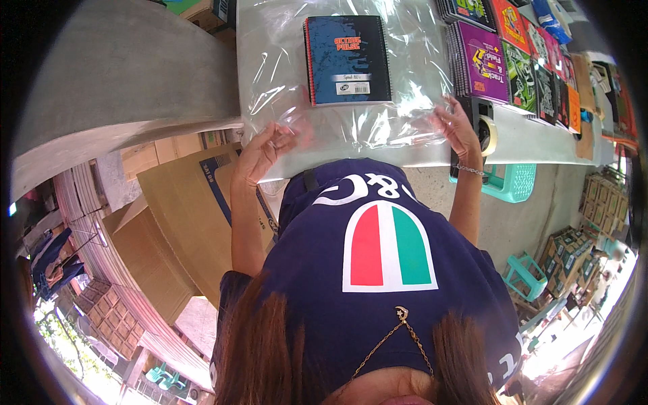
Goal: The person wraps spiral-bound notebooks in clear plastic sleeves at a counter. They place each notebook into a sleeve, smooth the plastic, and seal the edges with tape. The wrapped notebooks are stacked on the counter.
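A sheet of clear plastic film [270, 74] lies spread on the white table, shiny and wrinkled. On top of it, a little toward the far side, rests a blue and black spiral notebook [347, 61] with a white label low on its cover. My left hand [270, 147] pinches the film near its close left corner. At the close right corner my right hand [460, 128] has its fingers closed on the film too. The notebook lies between my hands and farther off, touched by neither. Glare on the film blurs my fingertips.
Stacks of colourful spiral notebooks [482, 62] stand at the right. A roll of tape [487, 135] on a black holder sits beside my right hand. A teal plastic stool [516, 182] is below the table's right edge. A large open cardboard box [179, 209] stands at my left.
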Motion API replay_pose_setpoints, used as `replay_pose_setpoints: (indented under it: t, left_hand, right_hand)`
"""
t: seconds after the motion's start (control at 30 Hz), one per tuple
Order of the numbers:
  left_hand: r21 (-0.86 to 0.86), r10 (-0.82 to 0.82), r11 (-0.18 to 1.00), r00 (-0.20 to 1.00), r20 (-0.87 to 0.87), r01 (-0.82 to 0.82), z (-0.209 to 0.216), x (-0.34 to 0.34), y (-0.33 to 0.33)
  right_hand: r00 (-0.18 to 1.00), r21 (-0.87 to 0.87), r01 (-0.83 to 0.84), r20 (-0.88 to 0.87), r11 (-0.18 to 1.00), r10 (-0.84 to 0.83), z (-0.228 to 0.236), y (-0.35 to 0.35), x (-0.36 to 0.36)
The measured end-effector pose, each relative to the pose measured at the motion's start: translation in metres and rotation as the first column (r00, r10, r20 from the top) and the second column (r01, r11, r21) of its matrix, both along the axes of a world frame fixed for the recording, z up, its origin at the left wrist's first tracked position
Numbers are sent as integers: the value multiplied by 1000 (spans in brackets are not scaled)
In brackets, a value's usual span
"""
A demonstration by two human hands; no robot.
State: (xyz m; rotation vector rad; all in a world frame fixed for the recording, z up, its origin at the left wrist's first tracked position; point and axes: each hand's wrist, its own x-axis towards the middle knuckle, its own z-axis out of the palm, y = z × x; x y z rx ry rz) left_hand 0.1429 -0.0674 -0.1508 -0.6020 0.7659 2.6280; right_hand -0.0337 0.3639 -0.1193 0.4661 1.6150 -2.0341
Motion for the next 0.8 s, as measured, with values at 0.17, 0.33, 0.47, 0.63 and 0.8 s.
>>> replay_pose_setpoints:
  t: [0.17, 0.33, 0.47, 0.63, 0.8]
  left_hand:
    - [550, 376, 686, 879, 292, -476, 12, -16, 0]
    - [673, 371, 524, 851, 372, -523, 13, -20, 0]
    - [565, 105, 825, 979, -178, 15, -21, 1, -20]
    - [-798, -50, 576, 981, 185, 180, 14, 1, -23]
    - [-866, 111, 498, 994, 12, -45, 18, -57, -31]
  right_hand:
    - [816, -495, 560, 466, 664, -341, -28, 8, -13]
    - [665, -573, 746, 659, 340, -351, -34, 1, -8]
    - [907, -402, 387, 327, 830, -265, -35, 6, -2]
    - [908, 435, -168, -282, 884, 311, -11, 2, 17]
    - [947, 560, -34, -247, 828, 206, -17, -26, -35]
